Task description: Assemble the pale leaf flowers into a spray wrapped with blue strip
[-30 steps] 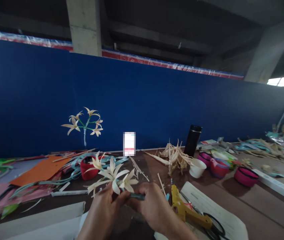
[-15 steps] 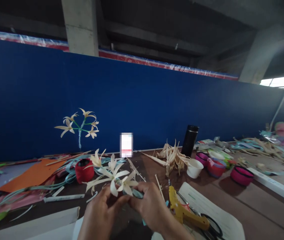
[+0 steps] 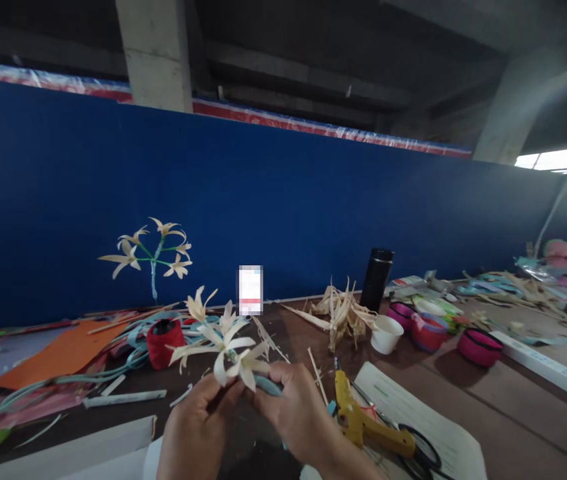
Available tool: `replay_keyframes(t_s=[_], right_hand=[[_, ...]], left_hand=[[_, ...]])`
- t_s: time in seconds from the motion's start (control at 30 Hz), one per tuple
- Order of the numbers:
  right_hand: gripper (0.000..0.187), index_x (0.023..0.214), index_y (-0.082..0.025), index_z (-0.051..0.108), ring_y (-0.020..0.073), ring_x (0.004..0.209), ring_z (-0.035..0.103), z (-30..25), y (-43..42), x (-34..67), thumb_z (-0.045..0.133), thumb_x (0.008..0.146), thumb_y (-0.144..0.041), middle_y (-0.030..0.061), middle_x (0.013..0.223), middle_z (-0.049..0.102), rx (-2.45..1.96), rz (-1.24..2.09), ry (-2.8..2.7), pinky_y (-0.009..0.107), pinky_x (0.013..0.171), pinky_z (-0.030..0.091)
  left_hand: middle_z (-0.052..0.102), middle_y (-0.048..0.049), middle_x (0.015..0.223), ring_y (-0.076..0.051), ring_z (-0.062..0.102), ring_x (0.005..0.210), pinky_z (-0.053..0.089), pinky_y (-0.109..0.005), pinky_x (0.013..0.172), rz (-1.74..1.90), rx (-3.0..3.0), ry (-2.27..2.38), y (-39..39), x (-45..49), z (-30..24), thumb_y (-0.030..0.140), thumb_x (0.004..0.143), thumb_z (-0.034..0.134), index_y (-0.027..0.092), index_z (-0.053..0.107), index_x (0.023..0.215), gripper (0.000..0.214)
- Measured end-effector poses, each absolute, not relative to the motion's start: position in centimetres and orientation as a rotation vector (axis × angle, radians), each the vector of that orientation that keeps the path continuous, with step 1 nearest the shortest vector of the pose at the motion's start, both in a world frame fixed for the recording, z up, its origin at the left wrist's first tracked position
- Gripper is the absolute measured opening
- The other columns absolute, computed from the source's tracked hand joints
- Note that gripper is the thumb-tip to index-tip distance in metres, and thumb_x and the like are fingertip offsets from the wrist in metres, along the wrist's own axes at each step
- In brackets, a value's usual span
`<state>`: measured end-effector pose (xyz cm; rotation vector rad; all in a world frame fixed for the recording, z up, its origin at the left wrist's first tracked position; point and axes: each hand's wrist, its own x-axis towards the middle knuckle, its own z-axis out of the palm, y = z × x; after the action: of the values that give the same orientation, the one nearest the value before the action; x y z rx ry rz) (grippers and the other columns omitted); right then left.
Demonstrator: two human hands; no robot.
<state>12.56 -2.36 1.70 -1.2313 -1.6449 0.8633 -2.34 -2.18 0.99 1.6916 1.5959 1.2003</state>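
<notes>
A bunch of cream artificial flowers [image 3: 226, 343] is held low in the middle of the head view, its petals spread up and to the left. My left hand [image 3: 196, 423] is closed with fingertips pinched just below the blossoms; the stem there is hidden. Close against it, my right hand [image 3: 300, 413] is closed on a flat blue-grey roll [image 3: 268, 385], perhaps tape, between thumb and fingers. To the right of that hand lie a yellow glue gun [image 3: 353, 413] and black-handled scissors [image 3: 426, 450], partly on a written sheet of paper [image 3: 433, 407].
A finished-looking flower spray [image 3: 153, 257] stands by the blue partition [image 3: 283, 200]. Dried husks [image 3: 340, 313], a white cup [image 3: 386, 335], a black bottle [image 3: 377, 280] and a white power strip [image 3: 553, 370] lie rightward. A red roll [image 3: 160, 343] and orange sheet [image 3: 63, 353] are leftward.
The flower bunch has tipped and shifted slightly left between my hands, and my fingers have moved a little. The whole view has also shifted slightly.
</notes>
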Motion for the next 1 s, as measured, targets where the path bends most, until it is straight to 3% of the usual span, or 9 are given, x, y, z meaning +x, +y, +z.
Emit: replay_keyframes(t_s=[0.13,0.33,0.73,1.0], right_hand=[[0.023,0.067,-0.014,0.066,0.0078,0.05,0.037,1.97,-2.45,12.94,0.059,0.075,-0.034,-0.0042,0.052,0.045,-1.202,0.904,-1.691,0.018,0.044,0.027],[0.026,0.069,-0.017,0.069,0.0113,0.06,0.051,2.33,-2.26,13.12,0.051,0.082,-0.029,-0.0011,0.06,0.057,-1.192,0.695,-1.762,0.02,0.055,0.036],[0.022,0.071,-0.018,0.07,0.0115,0.062,0.054,2.11,-2.17,13.47,0.052,0.083,-0.026,-0.0008,0.063,0.059,-1.205,0.618,-1.785,0.021,0.057,0.039],[0.019,0.082,-0.022,0.072,0.0101,0.06,0.052,2.06,-2.27,13.34,0.054,0.084,-0.026,-0.002,0.062,0.056,-1.178,0.589,-1.82,0.019,0.056,0.036]], left_hand=[[0.07,0.0027,0.076,-0.018,0.063,0.071,0.045,-0.023,0.065,1.199,1.706,1.673,-2.11,-2.38,0.95,0.041,0.073,0.053,0.024,0.07,0.086,0.027],[0.071,0.0017,0.081,-0.017,0.063,0.074,0.044,-0.022,0.067,1.216,1.718,1.652,-2.15,-2.29,0.82,0.043,0.075,0.052,0.022,0.067,0.092,0.031],[0.071,0.0021,0.08,-0.017,0.064,0.075,0.045,-0.021,0.068,1.22,1.748,1.631,-1.92,-2.55,0.39,0.04,0.075,0.052,0.023,0.065,0.103,0.035],[0.069,0.0027,0.071,-0.017,0.063,0.071,0.046,-0.021,0.068,1.217,1.688,1.681,-1.94,-2.76,0.78,0.045,0.074,0.053,0.024,0.068,0.097,0.035]])
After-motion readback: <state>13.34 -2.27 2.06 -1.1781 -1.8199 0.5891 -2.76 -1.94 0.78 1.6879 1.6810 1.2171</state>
